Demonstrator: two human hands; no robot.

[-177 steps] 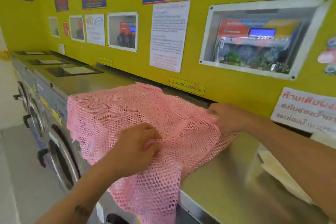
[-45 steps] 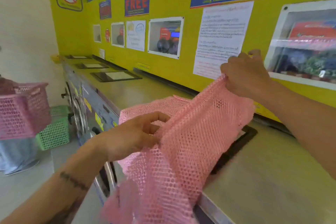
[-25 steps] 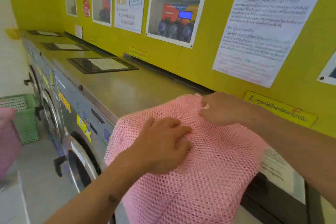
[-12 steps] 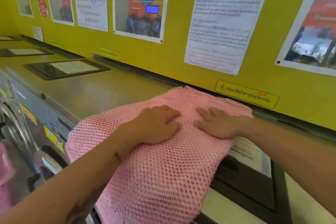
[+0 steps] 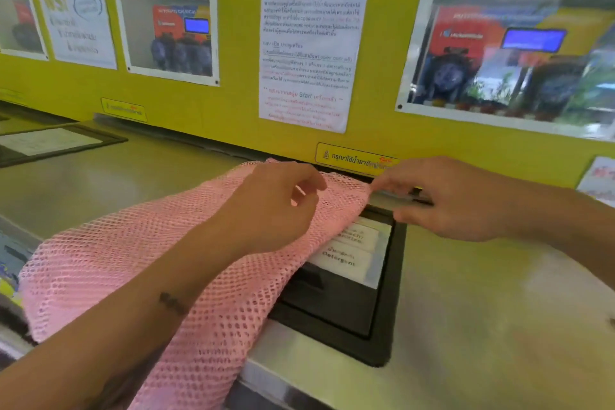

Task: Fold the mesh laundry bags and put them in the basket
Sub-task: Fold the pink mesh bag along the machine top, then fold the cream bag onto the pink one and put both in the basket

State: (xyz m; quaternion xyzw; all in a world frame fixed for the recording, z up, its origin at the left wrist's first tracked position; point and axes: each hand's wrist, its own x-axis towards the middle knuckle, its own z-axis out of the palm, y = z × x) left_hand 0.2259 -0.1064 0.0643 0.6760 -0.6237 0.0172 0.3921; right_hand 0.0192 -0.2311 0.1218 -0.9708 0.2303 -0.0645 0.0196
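Steel machine tops (image 5: 482, 326) ran along under a yellow wall (image 5: 233, 103), and nearest the camera the front lip of that surface dropped away at the lower left. Over that lip hung the near part of the pink mesh laundry bag (image 5: 109, 263), draped down past the edge, while the rest of it lay on top, reaching back almost to the wall. Its open netting looked doubled over, with a soft fold along the right side.

Across the bag came the left forearm, and the left hand (image 5: 269, 210) sat above the far half of the mesh with its fingers loosely curled and the thumb tip close to the forefinger; whether any netting was caught between them could not be told, though the heel of the hand seemed to rest on the fabric. From the right, the right hand (image 5: 446, 200) reached in with its fingers bent, the fingertips (image 5: 382, 185) at the bag's far right corner by the wall; it appeared to pinch that corner, though blur made this uncertain.

Just beside the bag's right fold lay a black-framed detergent hatch (image 5: 352, 303) with white labels, partly covered by the mesh. Right of the hatch was bare steel top, and left of the bag more bare top ran to another black frame (image 5: 56, 143).

Farther back, the wall carried a printed notice (image 5: 312, 40), framed windows (image 5: 169, 30) and a small yellow sticker (image 5: 352, 160) just behind the hands.
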